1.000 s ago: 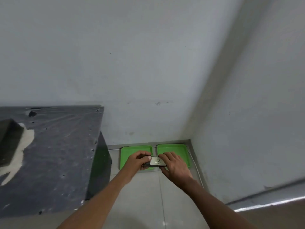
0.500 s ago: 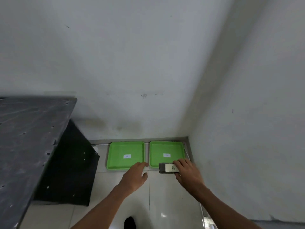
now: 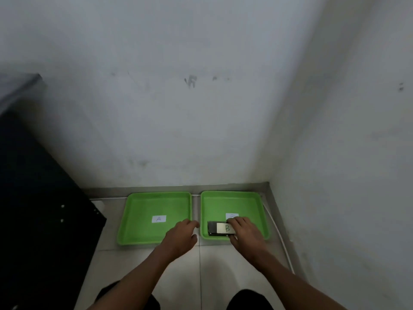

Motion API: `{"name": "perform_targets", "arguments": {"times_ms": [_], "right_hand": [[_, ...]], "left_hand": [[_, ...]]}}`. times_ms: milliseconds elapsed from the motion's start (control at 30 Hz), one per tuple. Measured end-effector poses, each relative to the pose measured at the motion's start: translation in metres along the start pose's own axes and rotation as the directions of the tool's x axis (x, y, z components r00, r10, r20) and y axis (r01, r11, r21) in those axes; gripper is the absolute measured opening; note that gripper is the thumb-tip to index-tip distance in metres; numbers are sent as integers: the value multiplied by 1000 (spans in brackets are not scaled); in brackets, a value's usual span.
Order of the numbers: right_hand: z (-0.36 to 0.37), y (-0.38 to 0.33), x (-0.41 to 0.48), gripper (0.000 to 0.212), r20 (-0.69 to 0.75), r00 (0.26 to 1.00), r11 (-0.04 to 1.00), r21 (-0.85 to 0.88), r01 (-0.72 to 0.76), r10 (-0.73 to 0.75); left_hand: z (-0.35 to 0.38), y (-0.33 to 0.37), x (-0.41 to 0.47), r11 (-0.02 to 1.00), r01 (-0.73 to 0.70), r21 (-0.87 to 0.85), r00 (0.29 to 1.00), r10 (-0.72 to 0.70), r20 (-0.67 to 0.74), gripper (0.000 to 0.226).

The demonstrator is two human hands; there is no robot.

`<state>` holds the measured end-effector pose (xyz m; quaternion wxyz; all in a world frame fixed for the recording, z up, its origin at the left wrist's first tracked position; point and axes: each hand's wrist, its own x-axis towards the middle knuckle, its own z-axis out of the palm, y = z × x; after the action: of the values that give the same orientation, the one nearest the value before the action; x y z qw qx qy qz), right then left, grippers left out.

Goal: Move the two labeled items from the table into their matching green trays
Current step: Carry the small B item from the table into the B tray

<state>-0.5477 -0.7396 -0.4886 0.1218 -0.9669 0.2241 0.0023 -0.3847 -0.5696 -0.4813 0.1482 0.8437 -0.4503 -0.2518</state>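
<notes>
Two green trays lie side by side on the tiled floor in the room's corner. The left tray carries a white label marked A. The right tray has a white label that my fingers partly hide. My right hand grips a dark flat item with a white label marked B, held low inside the right tray near its front edge. Whether it rests on the tray floor I cannot tell. My left hand hovers over the left tray's front right corner, fingers loosely curled, holding nothing.
A black table stands at the left, its side close to the left tray. White walls meet in a corner just behind and right of the trays. A thin white cable runs along the right wall's base. My knees show at the bottom.
The view has dropped closer to the floor. My right hand carried the B item forward over the right tray's front rim and down into it. My left hand stays off the item.
</notes>
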Motion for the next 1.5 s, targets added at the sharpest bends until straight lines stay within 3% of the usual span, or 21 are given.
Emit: {"name": "perform_targets", "arguments": {"times_ms": [267,567,867,1167,1367,1500], "right_hand": [[126,46,43,37,-14,1000,1000,5,12,-12],[180,113,112,37,64,996,997,46,-68,65],[227,180,215,39,111,990,994,55,-97,90],[271,189,252,41,162,980,991,45,-127,118],[269,183,250,66,190,973,990,16,-139,134],[245,177,236,56,120,976,982,25,-188,183]], "left_hand": [[100,-66,65,1000,20,11,1000,-20,9,40],[142,-78,167,996,88,-27,995,-87,44,41],[174,-92,265,984,155,83,984,-161,81,58],[191,-109,278,975,208,75,975,-213,68,56],[175,-107,278,977,188,97,975,-198,105,56],[157,-102,263,977,184,109,975,-195,106,54]]}}
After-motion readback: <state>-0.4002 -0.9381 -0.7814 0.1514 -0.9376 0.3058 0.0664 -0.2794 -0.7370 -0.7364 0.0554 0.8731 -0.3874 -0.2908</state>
